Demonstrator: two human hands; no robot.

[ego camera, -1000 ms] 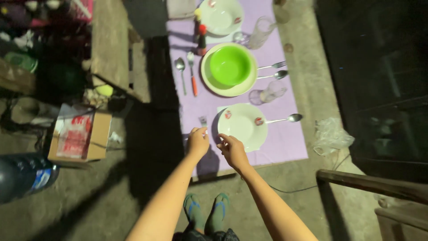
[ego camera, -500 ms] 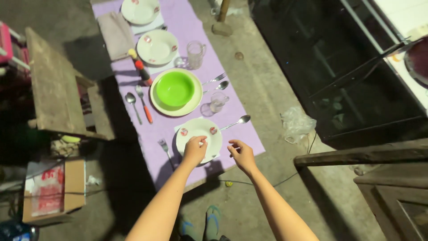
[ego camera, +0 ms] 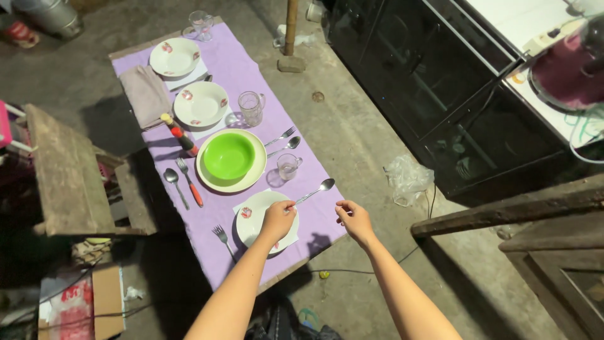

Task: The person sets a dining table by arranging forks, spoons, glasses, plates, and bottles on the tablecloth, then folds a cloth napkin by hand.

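My left hand [ego camera: 277, 218] hovers over the near white plate [ego camera: 250, 220], which lies on a paper napkin on the purple mat [ego camera: 314, 217]. Its thumb and forefinger pinch together at the handle end of a metal spoon [ego camera: 317, 188] lying to the right of the plate. My right hand [ego camera: 354, 218] floats just past the mat's right edge, fingers loosely apart, holding nothing. A fork [ego camera: 221, 237] lies left of the plate.
Farther along the mat are a green bowl [ego camera: 228, 155] on a cream plate, two glass mugs [ego camera: 288, 166], more cutlery, two small bottles [ego camera: 178, 136], two more white plates [ego camera: 201, 104] and a folded cloth [ego camera: 146, 94]. A dark cabinet [ego camera: 440, 94] stands right, wooden benches [ego camera: 60, 173] left.
The view has swung up along the mat. My left hand left the fork, crossed the near plate and reached the spoon handle. My right hand drifted right, off the plate.
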